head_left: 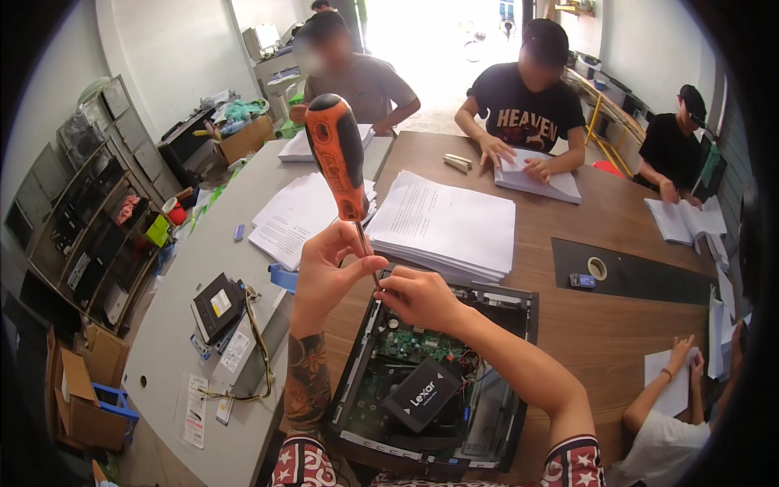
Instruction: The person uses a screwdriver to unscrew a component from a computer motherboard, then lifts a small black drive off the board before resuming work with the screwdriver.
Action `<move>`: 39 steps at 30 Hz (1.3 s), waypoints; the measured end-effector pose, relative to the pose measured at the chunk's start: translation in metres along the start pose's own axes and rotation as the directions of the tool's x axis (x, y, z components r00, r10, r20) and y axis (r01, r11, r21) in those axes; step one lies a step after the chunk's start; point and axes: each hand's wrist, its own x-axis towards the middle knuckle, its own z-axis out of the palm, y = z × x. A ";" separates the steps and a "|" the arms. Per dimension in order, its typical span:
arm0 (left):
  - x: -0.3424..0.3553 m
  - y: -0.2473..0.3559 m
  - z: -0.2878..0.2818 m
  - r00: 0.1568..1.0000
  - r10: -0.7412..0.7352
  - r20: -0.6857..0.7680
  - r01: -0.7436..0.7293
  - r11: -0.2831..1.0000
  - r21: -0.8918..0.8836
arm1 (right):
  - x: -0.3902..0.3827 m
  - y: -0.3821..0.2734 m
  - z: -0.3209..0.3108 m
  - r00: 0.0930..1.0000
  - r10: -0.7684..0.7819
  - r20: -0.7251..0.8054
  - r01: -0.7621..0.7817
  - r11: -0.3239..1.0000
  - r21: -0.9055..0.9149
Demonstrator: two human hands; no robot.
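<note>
An orange and black screwdriver stands nearly upright, handle up, over the far left corner of an opened computer case. My left hand is closed, pinching its metal shaft below the handle. At the shaft's lower end, my right hand is closed with thumb and fingertips pressed together; what they pinch is too small to make out. Inside the case lie a green circuit board, coloured wires and a black solid-state drive, which rests tilted on top.
Stacked printed sheets lie just beyond the case. On the left are a power supply with cables and an optical drive. A tape roll sits at right. Several people handle paper around the table.
</note>
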 end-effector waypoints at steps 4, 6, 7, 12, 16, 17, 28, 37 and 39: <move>0.000 0.000 -0.004 0.999 -0.012 0.047 0.013 1.000 -0.028 | 0.001 -0.002 -0.001 1.000 0.000 0.000 0.000 1.000 0.000; 0.000 -0.001 -0.005 0.997 -0.009 0.073 0.011 1.000 -0.024 | 0.001 -0.002 -0.001 1.000 0.000 -0.002 0.000 1.000 -0.009; -0.001 0.001 -0.003 0.996 0.021 0.086 -0.013 0.996 -0.084 | 0.001 -0.003 -0.001 1.000 0.002 0.000 -0.002 1.000 -0.007; -0.002 0.003 -0.006 0.995 0.017 0.101 -0.012 0.999 -0.050 | 0.002 -0.004 -0.003 1.000 0.010 -0.008 -0.010 1.000 -0.015; -0.004 0.006 -0.008 0.998 0.028 0.054 -0.024 0.997 -0.071 | 0.002 -0.002 -0.001 1.000 0.010 -0.014 -0.010 1.000 -0.013; -0.004 0.007 -0.009 0.999 0.035 0.041 -0.032 0.997 -0.075 | 0.002 -0.001 -0.001 1.000 0.005 -0.015 -0.006 1.000 -0.015; -0.001 0.006 0.001 0.996 -0.071 0.046 0.071 0.997 -0.001 | 0.002 0.003 0.000 0.997 -0.041 -0.063 0.039 0.999 -0.026; -0.001 -0.011 0.006 0.988 -0.022 -0.150 0.031 0.998 0.061 | 0.002 0.000 0.004 0.999 0.012 -0.040 -0.012 1.000 -0.015; 0.004 -0.009 0.011 0.996 0.058 -0.073 -0.060 0.998 -0.019 | 0.000 0.003 0.004 0.998 -0.019 -0.061 0.019 1.000 0.000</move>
